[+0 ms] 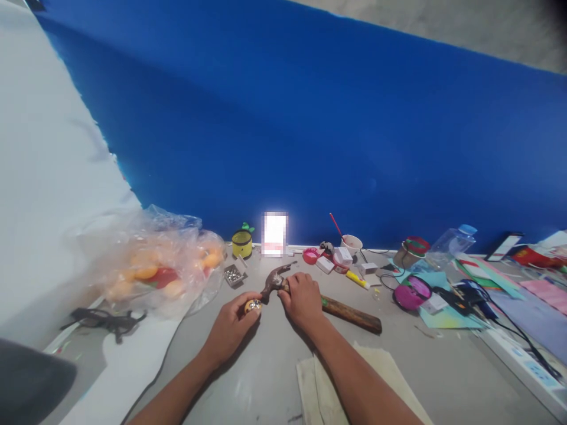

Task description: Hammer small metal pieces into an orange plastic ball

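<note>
My right hand [305, 298] is closed around a claw hammer [352, 314] close to its metal head. The wooden handle runs out to the right behind my wrist, low over the grey table. My left hand [234, 324] pinches a small round yellow-orange object [253, 306] with shiny metal bits on its face; its exact kind is unclear. The hammer head [275, 280] is just to the right of this object, and I cannot tell whether they touch. Beyond my left hand lies a small open box [233, 275] of small silvery pieces.
Clear plastic bags of orange fruit [146, 271] and dark glasses [106, 320] are at left. A yellow cup [241, 244], a lit screen [275, 234] and a white cup [352, 242] line the blue partition. Cloth [376, 366] lies under my right forearm; a power strip [527, 360] is at right.
</note>
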`<state>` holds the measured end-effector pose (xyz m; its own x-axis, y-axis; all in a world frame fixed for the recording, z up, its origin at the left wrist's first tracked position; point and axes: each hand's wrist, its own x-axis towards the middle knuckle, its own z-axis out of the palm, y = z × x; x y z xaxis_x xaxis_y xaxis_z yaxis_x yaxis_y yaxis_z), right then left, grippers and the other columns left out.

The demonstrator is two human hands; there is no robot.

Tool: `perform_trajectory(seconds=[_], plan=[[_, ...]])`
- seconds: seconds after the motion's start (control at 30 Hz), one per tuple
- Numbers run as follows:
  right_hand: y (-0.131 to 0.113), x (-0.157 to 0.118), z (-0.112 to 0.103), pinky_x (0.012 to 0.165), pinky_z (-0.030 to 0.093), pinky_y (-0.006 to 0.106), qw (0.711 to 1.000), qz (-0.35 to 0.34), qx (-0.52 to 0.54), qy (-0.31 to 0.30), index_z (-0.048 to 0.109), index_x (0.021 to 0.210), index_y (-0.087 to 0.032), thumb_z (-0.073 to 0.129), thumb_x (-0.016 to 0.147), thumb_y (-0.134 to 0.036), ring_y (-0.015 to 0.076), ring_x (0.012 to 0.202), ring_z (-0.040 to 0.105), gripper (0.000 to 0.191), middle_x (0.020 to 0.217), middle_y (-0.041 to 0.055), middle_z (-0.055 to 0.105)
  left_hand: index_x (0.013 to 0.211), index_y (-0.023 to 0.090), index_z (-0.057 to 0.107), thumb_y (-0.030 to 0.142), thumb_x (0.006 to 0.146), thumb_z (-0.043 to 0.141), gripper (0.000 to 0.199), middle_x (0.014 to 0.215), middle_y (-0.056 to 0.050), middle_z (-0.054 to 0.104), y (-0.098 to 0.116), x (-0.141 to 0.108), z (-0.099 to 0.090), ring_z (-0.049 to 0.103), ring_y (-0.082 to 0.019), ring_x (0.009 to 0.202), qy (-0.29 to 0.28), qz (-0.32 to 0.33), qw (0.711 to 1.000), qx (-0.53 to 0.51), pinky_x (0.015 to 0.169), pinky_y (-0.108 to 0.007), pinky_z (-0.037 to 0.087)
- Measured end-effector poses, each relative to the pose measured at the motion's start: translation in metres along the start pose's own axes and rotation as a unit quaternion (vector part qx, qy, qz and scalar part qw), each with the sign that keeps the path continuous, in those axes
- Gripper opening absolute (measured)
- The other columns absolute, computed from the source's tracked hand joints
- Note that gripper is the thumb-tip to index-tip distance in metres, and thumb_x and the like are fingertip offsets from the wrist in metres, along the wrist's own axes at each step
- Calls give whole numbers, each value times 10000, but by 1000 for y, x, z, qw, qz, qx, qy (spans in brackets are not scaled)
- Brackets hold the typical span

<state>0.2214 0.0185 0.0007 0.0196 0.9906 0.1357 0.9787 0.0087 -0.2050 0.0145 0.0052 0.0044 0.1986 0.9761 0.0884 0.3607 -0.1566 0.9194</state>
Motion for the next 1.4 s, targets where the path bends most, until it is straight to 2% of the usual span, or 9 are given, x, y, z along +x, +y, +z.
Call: perform_trajectory(seconds=[0.33, 1.13, 1.4], plan=[[0, -1, 0, 931, 413, 405, 1000, -6, -10, 6, 706, 1178, -206, 628, 1027, -424, 303, 1168, 585, 276, 1230, 132, 685, 1067, 194, 806, 499, 809, 658, 425, 905, -64, 788, -1, -1, 1, 691, -240, 812, -5, -3, 1000, -1, 771, -334, 564], [-2, 0, -2, 933, 419, 409, 1000, -3, -12, 3, 706, 1224, -199, 622, 1035, -438, 310, 1178, 586, 316, 1240, 142, 688, 1061, 202, 803, 475, 797, 654, 408, 978, -68, 809, 3, -1, 1, 715, -254, 863, 2, 5, 1000, 14, 867, -359, 574], [-3, 3, 1, 935, 430, 410, 1000, -10, -17, 12, 715, 1195, -193, 641, 1027, -435, 308, 1180, 589, 303, 1237, 143, 692, 1045, 202, 808, 507, 784, 656, 429, 899, -62, 789, 2, -1, 2, 700, -254, 817, -1, 8, 1000, 21, 823, -359, 573]])
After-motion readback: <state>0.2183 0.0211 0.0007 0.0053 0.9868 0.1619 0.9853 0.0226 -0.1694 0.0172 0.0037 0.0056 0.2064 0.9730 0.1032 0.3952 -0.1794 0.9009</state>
